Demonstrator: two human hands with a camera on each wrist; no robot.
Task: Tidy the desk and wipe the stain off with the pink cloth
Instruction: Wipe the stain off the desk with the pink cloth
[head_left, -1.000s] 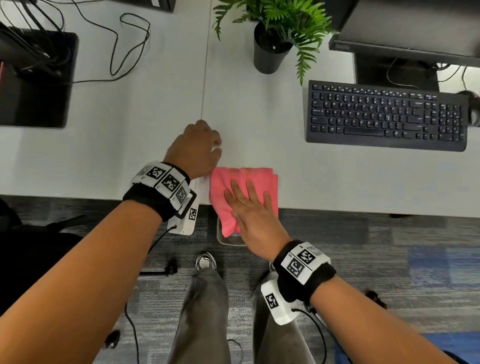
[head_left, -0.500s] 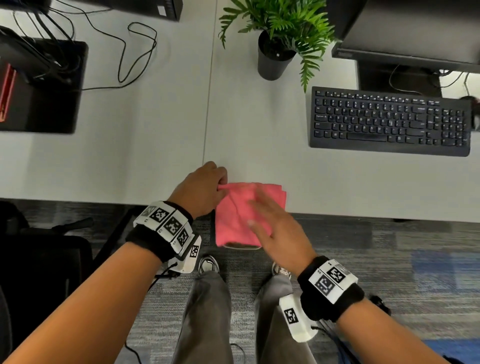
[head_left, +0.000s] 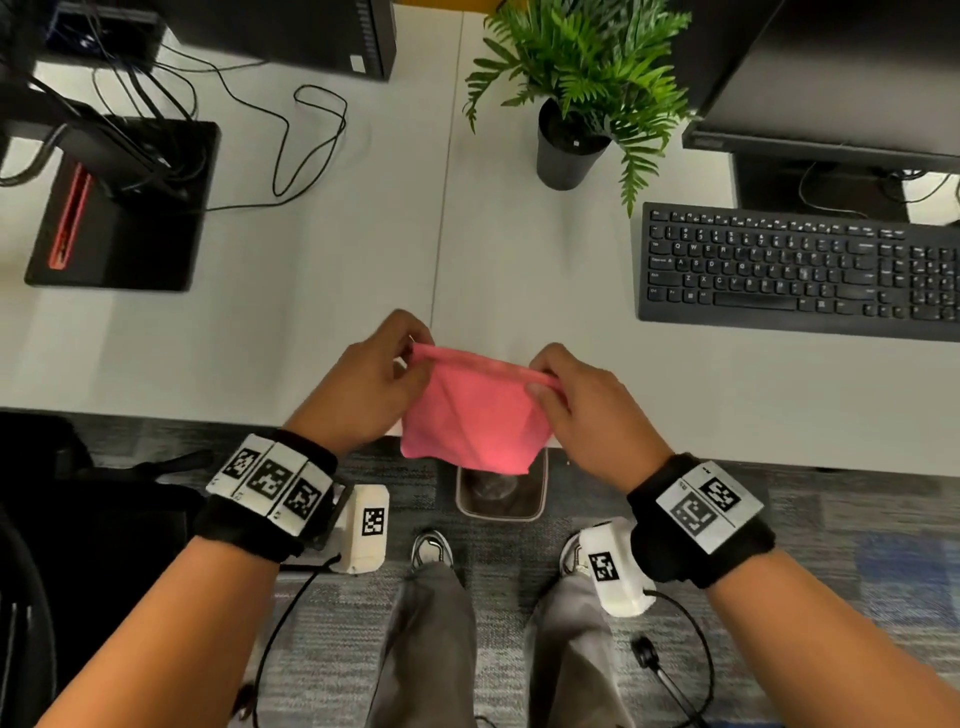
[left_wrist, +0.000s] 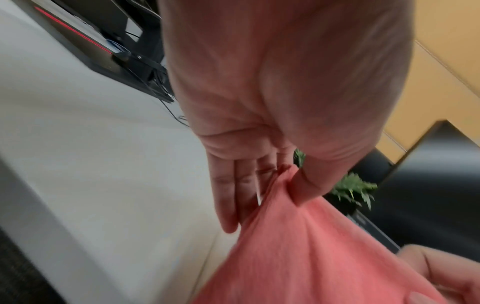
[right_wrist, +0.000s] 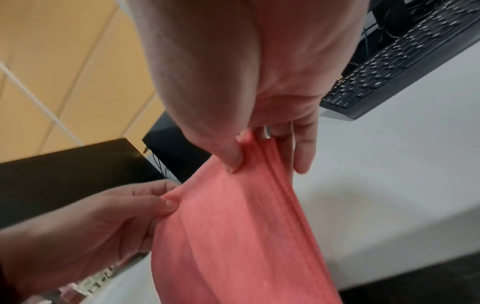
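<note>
Left hand and right hand each pinch top corner of pink cloth; light, limp (likely sags), best held by edges above worktop.

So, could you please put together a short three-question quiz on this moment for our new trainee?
1. True or false: the pink cloth lies flat on the desk.
2. Which hand pinches the cloth's top edge? A) only the left hand B) only the right hand C) both
3. Fill in: on the floor directly below the hanging cloth stands a small ____.

Key:
1. False. It is held up and hangs over the desk's near edge.
2. C. Each thumb and fingers pinch one top corner.
3. Bin. Its contents are too blurred to tell.
</note>
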